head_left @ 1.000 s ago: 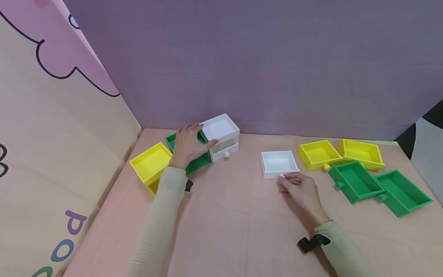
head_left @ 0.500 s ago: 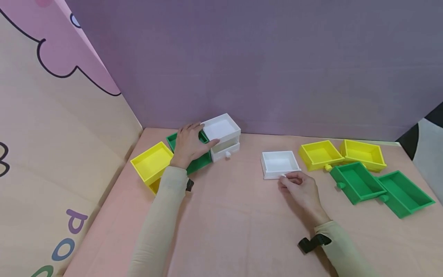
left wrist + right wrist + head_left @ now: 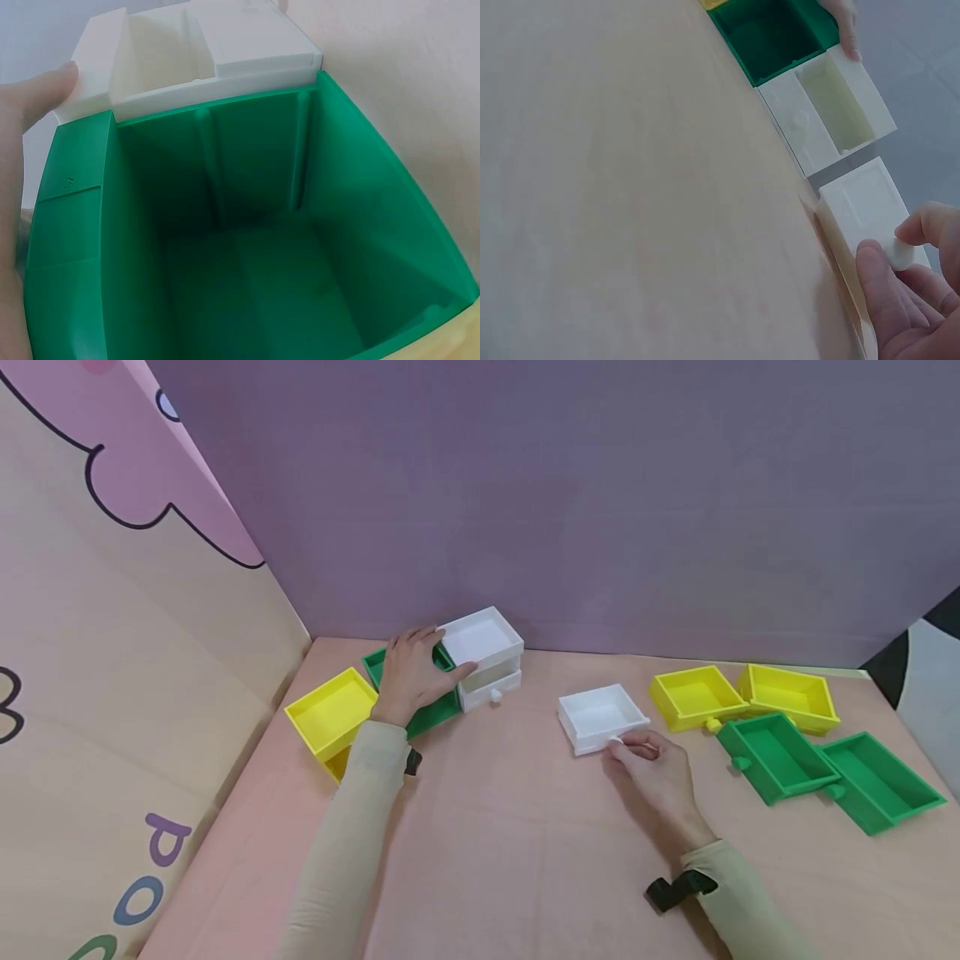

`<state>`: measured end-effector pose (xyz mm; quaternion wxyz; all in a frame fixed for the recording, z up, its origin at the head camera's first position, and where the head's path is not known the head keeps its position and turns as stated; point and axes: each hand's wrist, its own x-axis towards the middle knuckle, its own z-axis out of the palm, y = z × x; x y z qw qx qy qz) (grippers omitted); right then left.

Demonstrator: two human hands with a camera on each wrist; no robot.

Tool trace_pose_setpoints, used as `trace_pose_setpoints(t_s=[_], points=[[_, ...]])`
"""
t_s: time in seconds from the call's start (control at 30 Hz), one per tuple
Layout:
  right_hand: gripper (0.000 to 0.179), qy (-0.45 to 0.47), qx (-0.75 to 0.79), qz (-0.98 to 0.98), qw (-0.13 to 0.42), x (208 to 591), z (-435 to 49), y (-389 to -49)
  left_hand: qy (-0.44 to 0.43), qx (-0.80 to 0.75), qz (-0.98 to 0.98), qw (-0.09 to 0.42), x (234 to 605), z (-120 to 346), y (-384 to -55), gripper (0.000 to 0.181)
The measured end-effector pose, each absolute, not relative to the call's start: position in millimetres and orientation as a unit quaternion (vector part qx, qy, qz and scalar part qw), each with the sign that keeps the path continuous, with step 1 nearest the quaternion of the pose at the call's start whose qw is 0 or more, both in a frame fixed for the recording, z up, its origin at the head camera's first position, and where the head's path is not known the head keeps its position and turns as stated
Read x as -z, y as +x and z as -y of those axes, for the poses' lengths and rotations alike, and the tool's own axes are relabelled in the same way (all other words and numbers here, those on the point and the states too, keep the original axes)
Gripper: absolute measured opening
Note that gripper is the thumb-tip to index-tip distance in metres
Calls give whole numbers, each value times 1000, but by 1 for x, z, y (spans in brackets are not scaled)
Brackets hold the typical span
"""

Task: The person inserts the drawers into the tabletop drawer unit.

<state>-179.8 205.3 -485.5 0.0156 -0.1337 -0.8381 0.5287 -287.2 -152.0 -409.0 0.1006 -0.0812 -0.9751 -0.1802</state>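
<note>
My right hand pinches the round knob of a white drawer between thumb and fingers. The drawer is angled, its far end toward the left. My left hand rests spread over the green cabinet, its thumb touching the front of the white cabinet. This white cabinet has a drawer in its lower slot, and its upper slot is vacant in the right wrist view. The green cabinet's front is open, without drawers inside in the left wrist view. Part of it is hidden by my left hand.
A yellow cabinet stands at the left, beside the green one. To the right lie two yellow drawers and two green drawers on the pink cloth. A purple backdrop rises behind.
The white drawer has turned counterclockwise in my right hand, its far end swinging left. My left hand keeps its place on the cabinets.
</note>
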Motion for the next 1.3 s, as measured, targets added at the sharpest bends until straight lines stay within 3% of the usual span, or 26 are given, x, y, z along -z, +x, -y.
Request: trace_pose_setpoints(t_s=[1.3], points=[[41,-91,-638,765,-16,469,-179,-181,-78,181,975,100,406,150,-286,90]])
